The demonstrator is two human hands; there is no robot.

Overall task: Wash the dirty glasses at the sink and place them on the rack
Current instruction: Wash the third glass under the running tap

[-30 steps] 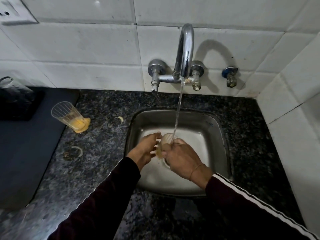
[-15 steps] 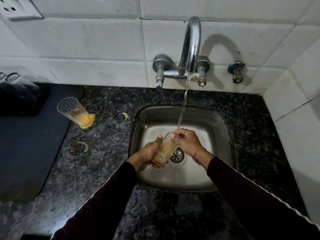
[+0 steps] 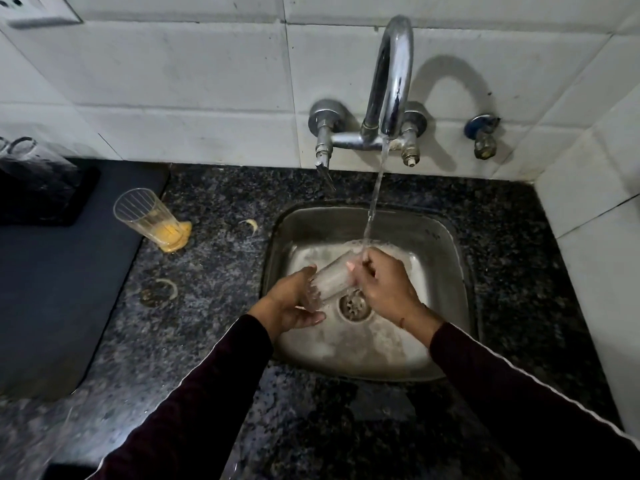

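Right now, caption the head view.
Both hands rinse a glass under the running tap.

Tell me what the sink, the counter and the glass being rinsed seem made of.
Sink: brushed stainless steel, dull grey sheen.
Counter: polished speckled stone, likely granite.
Glass: clear and ribbed; glass or plastic, cannot tell.

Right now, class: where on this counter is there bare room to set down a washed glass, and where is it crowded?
Free: the dark mat left of the sink, and the granite between sink and right wall. Crowded: granite by the dirty glass, with its spill and ring stains; the basin, filled by both hands.
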